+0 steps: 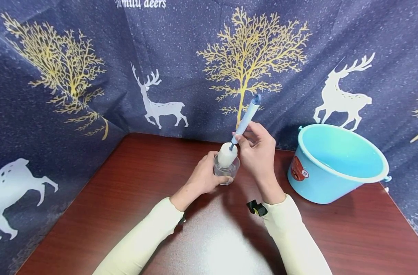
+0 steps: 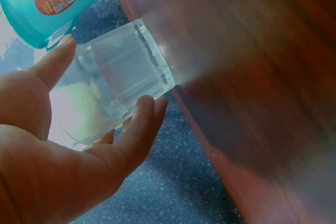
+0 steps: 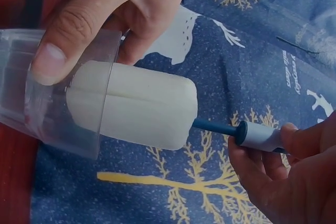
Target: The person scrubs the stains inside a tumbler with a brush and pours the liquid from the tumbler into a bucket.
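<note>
Plainly reads "milu deers" in white lettering [image 1: 143, 4] along the top of the dark blue backdrop [image 1: 184, 46]. Bears a red sticker [image 1: 298, 169], with print too small to make out, on the side of the light blue bucket [image 1: 327, 185], standing at the right on the desk [image 1: 154, 164]. Contains, within the clear cup [image 2: 123, 59], the lower part of a white sponge head [image 3: 152, 106]; shows the upper part outside, past the rim, joined to a dark blue stem [image 3: 215, 126]. Holds the cup in the left grip [image 1: 207, 173], thumb across the near side, fingers round the far side. Pinches the light blue handle [image 1: 246, 120] in the right grip [image 1: 259, 151], close to the stem, just beyond the sponge head, with the looped end jutting up clear of the fingers. Cannot tell whether the cup touches the desk.
</note>
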`<state>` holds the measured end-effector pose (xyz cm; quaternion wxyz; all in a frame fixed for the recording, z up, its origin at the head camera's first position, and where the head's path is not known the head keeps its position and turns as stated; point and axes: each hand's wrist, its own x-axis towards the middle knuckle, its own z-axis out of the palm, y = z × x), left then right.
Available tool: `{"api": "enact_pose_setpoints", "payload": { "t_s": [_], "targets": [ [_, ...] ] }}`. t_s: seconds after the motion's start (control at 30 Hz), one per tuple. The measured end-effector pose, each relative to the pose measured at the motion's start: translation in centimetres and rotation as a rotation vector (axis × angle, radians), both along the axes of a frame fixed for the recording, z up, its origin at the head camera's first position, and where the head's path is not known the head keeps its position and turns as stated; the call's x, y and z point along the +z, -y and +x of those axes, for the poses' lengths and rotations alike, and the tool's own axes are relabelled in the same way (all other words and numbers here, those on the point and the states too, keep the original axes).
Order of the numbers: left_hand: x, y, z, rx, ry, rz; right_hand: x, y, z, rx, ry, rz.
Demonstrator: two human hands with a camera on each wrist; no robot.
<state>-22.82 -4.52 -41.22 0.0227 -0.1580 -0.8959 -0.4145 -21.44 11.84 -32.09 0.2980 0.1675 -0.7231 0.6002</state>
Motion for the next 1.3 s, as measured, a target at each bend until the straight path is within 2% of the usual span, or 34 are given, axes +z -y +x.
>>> {"api": "enact_pose_setpoints", "payload": {
  "t_s": [0.33,0.57,1.3],
  "targets": [
    [0.0,-0.01,-0.03,-0.006,-0.011,-0.001,0.26,0.32,0.4,-0.026,-0.08,0.096],
    [0.13,-0.11,-0.04,0.006,0.021,-0.005,0.34,0.25,0.5,-0.114,-0.144,0.227],
    [0.17,-0.15,0.0,0.008,0.007,-0.024,0.87,0.22,0.97,-0.112,-0.128,0.271]
  ]
}}
